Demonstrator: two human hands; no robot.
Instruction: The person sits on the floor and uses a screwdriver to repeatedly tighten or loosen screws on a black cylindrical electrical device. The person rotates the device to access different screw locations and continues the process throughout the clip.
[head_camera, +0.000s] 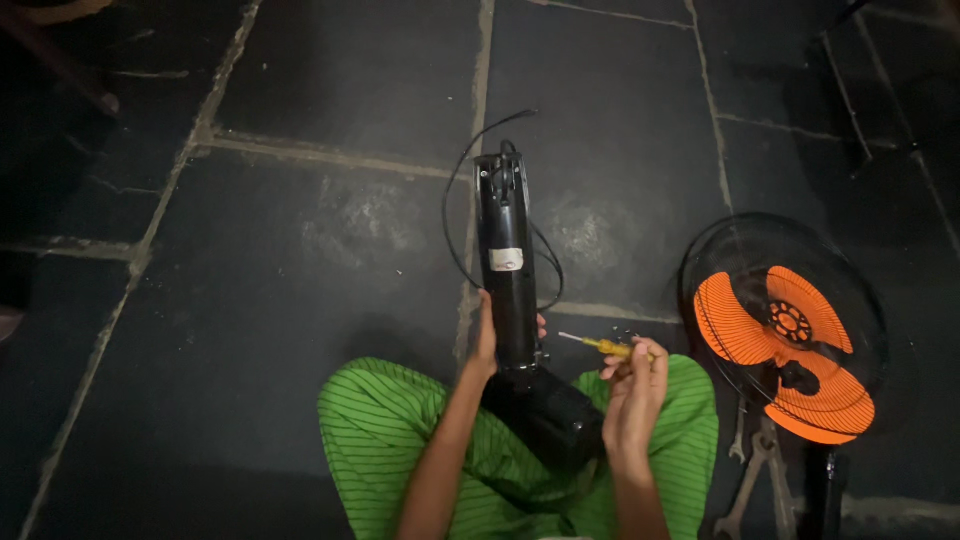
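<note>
Right now your left hand (487, 340) grips the black fan body (507, 270) standing over your lap, while your right hand (635, 385) pinches a yellow screwdriver (600, 345) just beside it; orange fan blades (780, 345) lie nearby.

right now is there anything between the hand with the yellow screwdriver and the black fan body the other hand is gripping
Nothing visible. The right hand holds the yellow screwdriver just right of the black fan body, which the left hand grips. Only a narrow open gap over the floor separates the tip from it. The small screws lie behind the screwdriver, off that line.
</note>
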